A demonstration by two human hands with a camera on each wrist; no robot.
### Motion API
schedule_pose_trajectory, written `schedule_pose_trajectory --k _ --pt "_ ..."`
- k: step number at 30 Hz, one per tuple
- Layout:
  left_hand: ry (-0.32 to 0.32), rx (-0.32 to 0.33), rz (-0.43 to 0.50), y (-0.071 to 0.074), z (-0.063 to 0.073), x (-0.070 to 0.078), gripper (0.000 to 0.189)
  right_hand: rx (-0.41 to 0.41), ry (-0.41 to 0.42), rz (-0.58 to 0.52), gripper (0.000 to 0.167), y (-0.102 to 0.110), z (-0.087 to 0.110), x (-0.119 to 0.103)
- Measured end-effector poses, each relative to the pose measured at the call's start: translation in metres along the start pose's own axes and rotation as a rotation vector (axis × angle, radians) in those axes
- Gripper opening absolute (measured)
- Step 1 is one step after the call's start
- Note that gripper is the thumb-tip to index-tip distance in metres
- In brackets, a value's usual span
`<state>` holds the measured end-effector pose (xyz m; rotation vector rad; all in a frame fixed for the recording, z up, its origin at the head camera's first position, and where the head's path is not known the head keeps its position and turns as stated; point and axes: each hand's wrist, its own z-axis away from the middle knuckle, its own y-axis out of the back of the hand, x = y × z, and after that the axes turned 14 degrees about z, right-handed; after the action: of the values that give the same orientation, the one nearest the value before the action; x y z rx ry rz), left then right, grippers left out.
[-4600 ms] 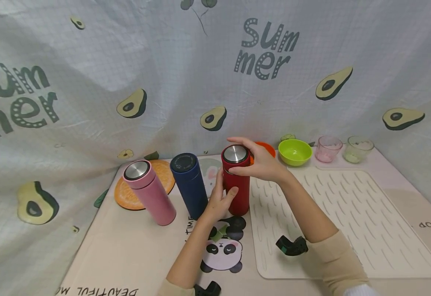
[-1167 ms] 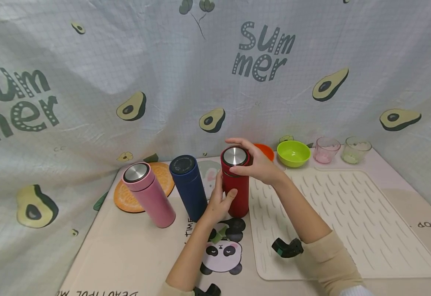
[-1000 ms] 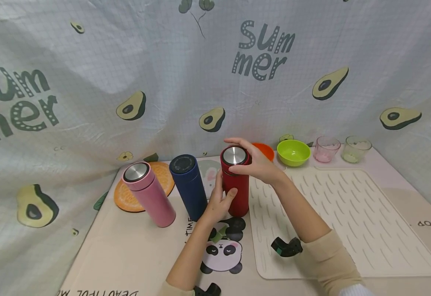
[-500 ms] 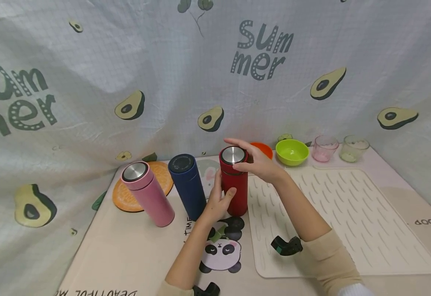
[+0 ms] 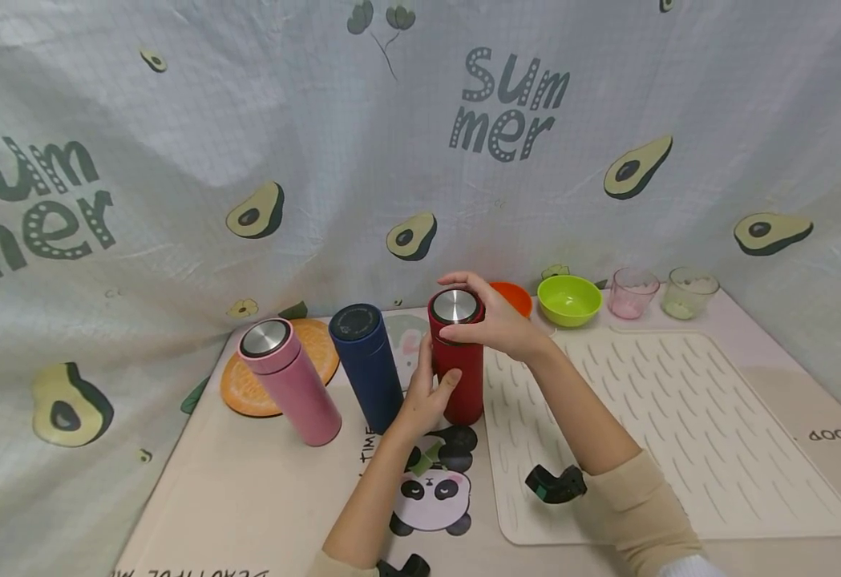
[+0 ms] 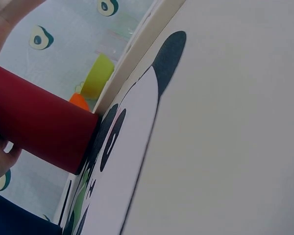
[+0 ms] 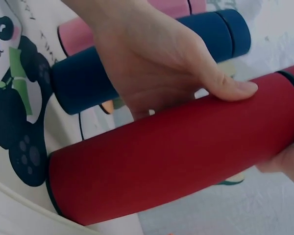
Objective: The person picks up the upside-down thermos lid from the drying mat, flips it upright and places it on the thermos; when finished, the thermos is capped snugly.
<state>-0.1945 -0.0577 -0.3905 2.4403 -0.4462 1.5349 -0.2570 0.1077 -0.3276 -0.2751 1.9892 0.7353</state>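
A red thermos [image 5: 466, 385] stands upright on the table, its round steel-topped lid [image 5: 455, 305] in place. My left hand [image 5: 423, 403] holds its body from the left, thumb in front. From the right, my right hand [image 5: 501, 327] grips the lid, thumb at the near side and fingers behind. In the right wrist view the left hand [image 7: 157, 63] lies along the red thermos [image 7: 161, 156]. To the left stand a blue thermos [image 5: 369, 373] and a pink thermos [image 5: 299, 397], both lidded. In the left wrist view, the red thermos [image 6: 36, 120] has its base on the mat.
A cream ribbed drying mat [image 5: 673, 449] lies on the right. Behind it are an orange bowl [image 5: 517, 297], a green bowl [image 5: 570, 303], a pink glass [image 5: 632, 296] and a greenish glass [image 5: 689, 296]. An orange-slice placemat [image 5: 243, 389] lies behind the pink thermos. A printed curtain [image 5: 333, 144] closes off the back.
Since half a second ago, my right thumb has slid leftward across the lid's near side as that hand turned. The left hand keeps its hold, and the red thermos stands in the same place.
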Motion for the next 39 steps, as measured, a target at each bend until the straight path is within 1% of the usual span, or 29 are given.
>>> schedule_pose_trajectory --k 2,5,7,9,12,15,18,22,23,26,29,31,33,34,35,39 --pt "0.003 -0.001 -0.001 0.000 0.000 0.000 0.063 -0.011 -0.003 -0.031 0.061 0.000 0.000 0.001" --pt "0.003 0.001 0.002 0.000 0.000 0.000 0.063 -0.032 0.010 -0.111 0.059 0.001 0.001 0.002" --pt "-0.003 0.002 0.002 0.000 0.000 -0.001 0.063 -0.033 0.019 -0.134 0.058 0.001 0.002 0.003" --pt "-0.007 -0.001 -0.001 0.000 0.000 -0.001 0.063 -0.020 0.022 -0.111 0.059 0.000 0.002 0.003" --pt "-0.008 -0.002 -0.001 0.000 0.001 -0.002 0.063 -0.007 0.020 -0.071 0.066 -0.002 0.002 0.003" --pt "0.000 0.003 0.003 0.000 0.001 -0.002 0.063 -0.027 0.025 -0.109 0.062 -0.002 0.003 0.003" --pt "0.002 0.004 0.005 0.000 0.001 -0.003 0.064 -0.016 0.018 -0.134 0.061 -0.002 0.004 0.003" --pt "-0.009 -0.002 0.001 0.000 0.001 -0.003 0.064 0.007 -0.007 -0.090 0.069 -0.003 0.004 0.003" --pt "-0.011 -0.003 0.001 0.000 0.001 -0.003 0.064 0.005 -0.009 -0.089 0.068 -0.003 0.004 0.003" --pt "-0.007 -0.003 0.002 0.000 0.000 -0.002 0.065 -0.016 0.019 -0.122 0.063 -0.002 0.004 0.003" --pt "0.000 -0.005 0.001 0.000 0.000 -0.001 0.065 -0.013 0.036 -0.155 0.061 -0.002 0.005 0.004" --pt "0.001 -0.007 -0.004 -0.001 0.000 -0.001 0.064 0.008 0.025 -0.136 0.063 -0.002 0.005 0.004" --pt "-0.005 -0.009 -0.011 -0.001 0.001 0.000 0.064 0.023 0.006 -0.115 0.070 -0.003 0.005 0.004" --pt "-0.015 -0.006 -0.011 0.000 0.000 -0.006 0.064 0.026 0.002 -0.095 0.072 -0.003 0.005 0.004" --pt "-0.024 -0.002 -0.011 0.001 0.000 -0.011 0.065 0.017 -0.001 -0.099 0.070 -0.003 0.005 0.005" --pt "-0.038 0.011 -0.011 0.006 -0.001 -0.031 0.069 -0.026 0.004 -0.164 0.064 -0.002 0.006 0.005"
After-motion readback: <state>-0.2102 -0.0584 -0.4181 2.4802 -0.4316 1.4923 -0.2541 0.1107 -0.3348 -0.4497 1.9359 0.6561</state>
